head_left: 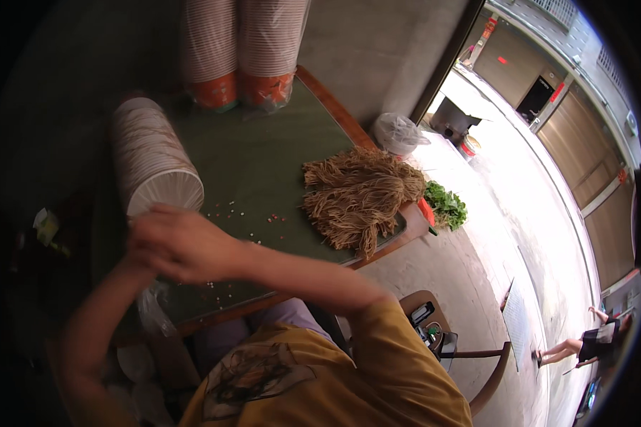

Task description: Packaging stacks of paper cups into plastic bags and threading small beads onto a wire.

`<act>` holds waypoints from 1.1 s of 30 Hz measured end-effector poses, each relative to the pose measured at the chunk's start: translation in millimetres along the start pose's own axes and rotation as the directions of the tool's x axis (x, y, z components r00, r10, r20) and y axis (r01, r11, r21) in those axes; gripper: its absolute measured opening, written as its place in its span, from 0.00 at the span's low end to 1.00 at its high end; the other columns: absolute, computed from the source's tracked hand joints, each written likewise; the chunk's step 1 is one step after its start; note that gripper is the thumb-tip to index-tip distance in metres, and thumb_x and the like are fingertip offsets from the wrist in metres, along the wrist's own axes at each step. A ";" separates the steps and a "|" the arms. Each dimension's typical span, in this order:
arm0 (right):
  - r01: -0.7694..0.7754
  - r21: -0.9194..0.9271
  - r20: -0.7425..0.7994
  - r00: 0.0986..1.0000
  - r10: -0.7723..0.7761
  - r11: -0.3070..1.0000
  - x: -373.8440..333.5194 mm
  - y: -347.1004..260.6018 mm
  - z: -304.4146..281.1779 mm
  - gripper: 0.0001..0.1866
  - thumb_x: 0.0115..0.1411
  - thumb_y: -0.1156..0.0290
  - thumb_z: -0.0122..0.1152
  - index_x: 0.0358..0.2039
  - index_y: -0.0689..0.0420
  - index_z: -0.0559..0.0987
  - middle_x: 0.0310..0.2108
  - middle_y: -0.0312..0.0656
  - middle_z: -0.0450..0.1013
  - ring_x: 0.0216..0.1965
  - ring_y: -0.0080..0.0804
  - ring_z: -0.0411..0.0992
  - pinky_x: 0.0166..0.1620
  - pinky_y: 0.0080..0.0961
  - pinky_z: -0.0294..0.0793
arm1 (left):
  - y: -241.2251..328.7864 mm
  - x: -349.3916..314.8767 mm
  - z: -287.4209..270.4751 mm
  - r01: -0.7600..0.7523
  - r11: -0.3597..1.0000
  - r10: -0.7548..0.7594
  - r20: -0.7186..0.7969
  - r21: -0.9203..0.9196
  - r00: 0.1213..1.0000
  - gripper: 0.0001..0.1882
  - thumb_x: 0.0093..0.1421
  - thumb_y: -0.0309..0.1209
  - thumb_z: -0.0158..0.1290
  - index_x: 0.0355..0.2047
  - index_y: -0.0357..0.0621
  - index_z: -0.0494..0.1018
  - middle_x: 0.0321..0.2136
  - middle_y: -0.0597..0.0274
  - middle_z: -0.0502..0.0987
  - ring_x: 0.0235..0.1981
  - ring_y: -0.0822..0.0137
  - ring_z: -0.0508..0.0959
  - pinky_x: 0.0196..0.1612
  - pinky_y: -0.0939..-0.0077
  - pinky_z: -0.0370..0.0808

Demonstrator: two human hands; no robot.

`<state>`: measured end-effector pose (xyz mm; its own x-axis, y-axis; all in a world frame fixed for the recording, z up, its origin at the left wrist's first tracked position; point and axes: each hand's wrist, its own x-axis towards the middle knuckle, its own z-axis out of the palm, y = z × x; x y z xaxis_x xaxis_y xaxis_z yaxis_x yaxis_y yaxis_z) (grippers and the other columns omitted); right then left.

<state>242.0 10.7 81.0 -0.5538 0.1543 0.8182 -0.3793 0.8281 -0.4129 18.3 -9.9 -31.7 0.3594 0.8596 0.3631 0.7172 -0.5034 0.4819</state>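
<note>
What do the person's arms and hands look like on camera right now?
The right hand is ungloved and both forearms are uncovered. The right sleeve is short and mustard yellow. Blur hides finer detail, such as any rings.

The table's green top [263, 135], edged in brown wood, carries a pale stack of cups [153, 146] at left, two orange-ended wrapped stacks [272, 43] at top, stringy brown bundles [356, 196] right of centre, and scattered tiny bits [273, 217] mid-frame.

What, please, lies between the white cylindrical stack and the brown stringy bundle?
In the head view, small white and reddish bits lie scattered there on the green tabletop.
</note>
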 end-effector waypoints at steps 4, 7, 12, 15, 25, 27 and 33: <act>0.371 0.112 0.231 0.893 -0.387 0.922 65.1 23.6 51.0 0.11 0.57 0.62 0.52 0.32 0.56 0.75 0.34 0.44 0.73 0.38 0.48 0.70 0.39 0.44 0.69 | -114.0 -117.7 -15.6 0.050 0.994 -0.047 -0.033 0.093 0.998 0.10 0.59 0.35 0.49 0.31 0.45 0.77 0.29 0.56 0.77 0.31 0.61 0.79 0.39 0.64 0.75; 0.169 0.215 0.614 0.743 -0.267 0.962 76.4 52.5 78.9 0.13 0.57 0.59 0.50 0.31 0.54 0.78 0.37 0.42 0.74 0.43 0.46 0.70 0.44 0.42 0.68 | -143.3 -95.3 -2.4 0.079 0.982 -0.075 -0.035 0.170 0.997 0.10 0.61 0.35 0.48 0.33 0.44 0.76 0.31 0.56 0.77 0.33 0.62 0.78 0.40 0.65 0.74; 0.298 -0.061 0.889 0.449 -0.084 0.953 83.9 72.8 105.3 0.12 0.57 0.60 0.52 0.33 0.51 0.80 0.42 0.40 0.74 0.52 0.45 0.65 0.52 0.40 0.66 | -108.0 -54.2 61.4 0.174 0.940 -0.159 -0.076 0.292 0.984 0.11 0.63 0.35 0.44 0.36 0.44 0.75 0.34 0.56 0.76 0.35 0.65 0.78 0.42 0.67 0.74; 0.436 -0.123 0.908 0.412 -0.077 0.891 86.2 72.2 103.5 0.12 0.56 0.60 0.52 0.34 0.51 0.80 0.42 0.40 0.74 0.53 0.45 0.64 0.53 0.40 0.65 | -125.3 -59.0 75.5 0.231 0.902 -0.204 -0.113 0.364 0.972 0.12 0.64 0.34 0.43 0.38 0.44 0.75 0.36 0.56 0.76 0.37 0.66 0.77 0.43 0.68 0.74; 0.828 -0.179 0.957 0.271 -0.099 0.532 91.3 69.2 104.3 0.13 0.56 0.59 0.53 0.36 0.49 0.81 0.44 0.38 0.73 0.56 0.45 0.62 0.57 0.42 0.62 | -141.0 -26.3 122.4 0.498 0.662 -0.401 -0.297 0.561 0.867 0.16 0.69 0.34 0.37 0.45 0.43 0.73 0.42 0.55 0.75 0.41 0.71 0.76 0.46 0.72 0.73; 0.887 -0.178 0.963 0.246 -0.110 0.425 96.4 63.9 108.0 0.13 0.56 0.59 0.53 0.36 0.48 0.81 0.45 0.38 0.73 0.56 0.45 0.61 0.58 0.42 0.61 | -140.0 -33.9 113.6 0.538 0.611 -0.423 -0.335 0.580 0.842 0.16 0.69 0.34 0.36 0.46 0.43 0.72 0.43 0.55 0.75 0.42 0.71 0.76 0.46 0.72 0.73; 0.854 -0.392 0.866 0.468 -0.176 0.343 86.9 95.0 92.7 0.12 0.54 0.58 0.54 0.38 0.41 0.82 0.48 0.34 0.70 0.61 0.41 0.54 0.66 0.44 0.48 | 26.8 12.9 42.6 0.167 0.041 -0.140 -0.160 0.985 0.977 0.09 0.57 0.32 0.48 0.33 0.49 0.79 0.30 0.61 0.79 0.31 0.66 0.79 0.32 0.69 0.74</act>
<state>89.1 52.8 75.8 -0.8344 -0.5402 0.1095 -0.3123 0.6271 0.7136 67.5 -8.6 -48.1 0.1554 0.8963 0.4154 0.6775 0.2093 -0.7051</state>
